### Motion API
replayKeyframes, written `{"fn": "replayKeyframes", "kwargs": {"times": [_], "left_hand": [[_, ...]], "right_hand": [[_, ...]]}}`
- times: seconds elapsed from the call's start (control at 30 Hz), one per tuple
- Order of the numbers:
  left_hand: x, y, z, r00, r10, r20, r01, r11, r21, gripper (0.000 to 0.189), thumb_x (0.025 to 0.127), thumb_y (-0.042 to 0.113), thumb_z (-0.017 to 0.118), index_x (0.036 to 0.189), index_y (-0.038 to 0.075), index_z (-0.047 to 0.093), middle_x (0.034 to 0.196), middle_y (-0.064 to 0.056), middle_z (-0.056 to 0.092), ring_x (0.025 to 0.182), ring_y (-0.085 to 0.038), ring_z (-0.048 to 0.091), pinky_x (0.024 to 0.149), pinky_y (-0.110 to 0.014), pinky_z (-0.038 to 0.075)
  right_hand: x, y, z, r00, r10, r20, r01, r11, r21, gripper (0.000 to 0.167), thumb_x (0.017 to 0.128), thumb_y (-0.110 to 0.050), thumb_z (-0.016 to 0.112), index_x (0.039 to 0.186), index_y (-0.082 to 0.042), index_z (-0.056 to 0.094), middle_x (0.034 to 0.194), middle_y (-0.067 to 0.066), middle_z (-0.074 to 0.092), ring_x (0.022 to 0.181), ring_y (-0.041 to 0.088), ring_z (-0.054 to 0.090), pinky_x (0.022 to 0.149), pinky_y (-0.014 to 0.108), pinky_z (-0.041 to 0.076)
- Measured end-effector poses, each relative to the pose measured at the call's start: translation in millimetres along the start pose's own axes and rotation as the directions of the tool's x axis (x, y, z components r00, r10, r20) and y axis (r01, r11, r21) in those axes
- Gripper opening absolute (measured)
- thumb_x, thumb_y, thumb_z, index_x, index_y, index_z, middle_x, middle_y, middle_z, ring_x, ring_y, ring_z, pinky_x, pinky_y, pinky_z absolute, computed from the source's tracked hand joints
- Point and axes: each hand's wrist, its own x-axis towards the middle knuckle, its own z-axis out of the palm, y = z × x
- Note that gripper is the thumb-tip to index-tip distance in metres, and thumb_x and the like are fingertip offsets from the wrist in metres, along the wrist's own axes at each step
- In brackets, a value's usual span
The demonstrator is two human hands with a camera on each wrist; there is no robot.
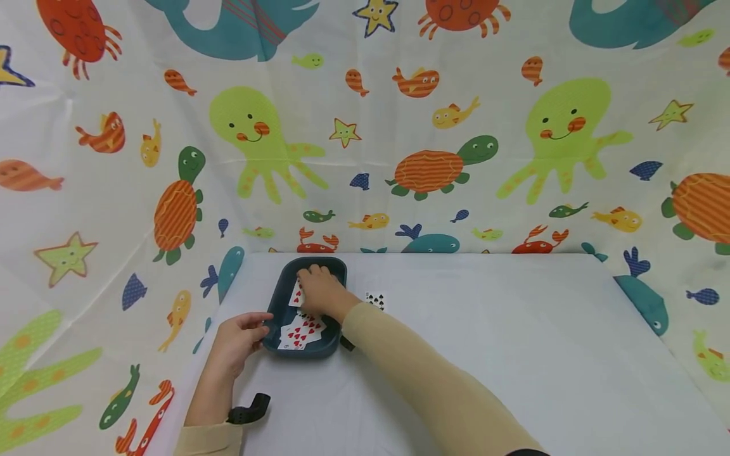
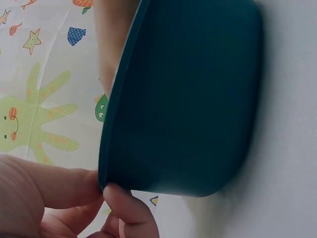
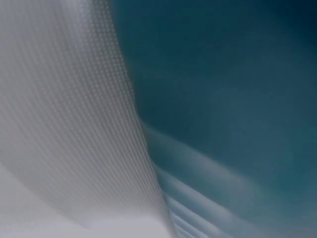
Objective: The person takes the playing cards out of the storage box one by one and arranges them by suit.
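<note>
We're prob. mid-step, sorting thru the cards (image 1: 297, 335) in the tray (image 1: 308, 354). L hand (image 1: 237, 339) pinches the tray's near-left rim, thumb vs. finger; R hand (image 1: 322, 292) is inside, far end, but we can't tell if its fingers pinch anything. Next move prob. calls for light fingertips & a steady tray. Cards: thin, flat, overlapping. Tray: smooth, dk teal, rounded corners. Spade card (image 1: 374, 299) lies outside, by R sleeve (image 1: 410, 361).
</note>
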Motion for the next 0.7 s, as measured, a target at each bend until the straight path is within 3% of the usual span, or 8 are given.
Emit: {"fn": "replayKeyframes", "kwargs": {"times": [0.17,0.43,0.7], "left_hand": [[0.4,0.3,-1.0,1.0,0.002,0.004,-0.002,1.0,0.0,0.037,0.106,0.009,0.062,0.142,0.0,0.067,0.115,-0.013,0.059,0.098,-0.023,0.058,0.075,-0.023,0.058],[-0.9,0.8,-3.2,1.0,-0.003,0.012,0.003,1.0,0.009,0.037,0.106,0.009,0.062,0.142,0.002,0.068,0.12,-0.014,0.059,0.102,-0.025,0.057,0.077,-0.023,0.058],[-0.5,2.1,-1.5,1.0,0.005,0.011,-0.005,1.0,0.017,0.037,0.106,0.009,0.061,0.142,0.001,0.067,0.122,-0.015,0.059,0.104,-0.026,0.058,0.077,-0.022,0.057]], "right_hand": [[0.8,2,-7,1.0,-0.008,-0.024,0.009,0.999,0.047,0.08,0.089,-0.037,0.086,0.157,-0.018,0.048,0.149,0.005,0.056,0.129,0.022,0.051,0.119,0.038,0.048],[-1.9,11,-17,0.998,-0.057,-0.013,0.058,0.989,0.138,0.081,0.089,-0.036,0.086,0.159,-0.021,0.048,0.154,0.003,0.056,0.133,0.02,0.052,0.118,0.039,0.049],[-17.4,23,-30,0.99,-0.128,-0.055,0.136,0.977,0.164,0.083,0.088,-0.037,0.088,0.159,-0.021,0.05,0.162,0.001,0.054,0.152,0.022,0.046,0.127,0.041,0.041]]}}
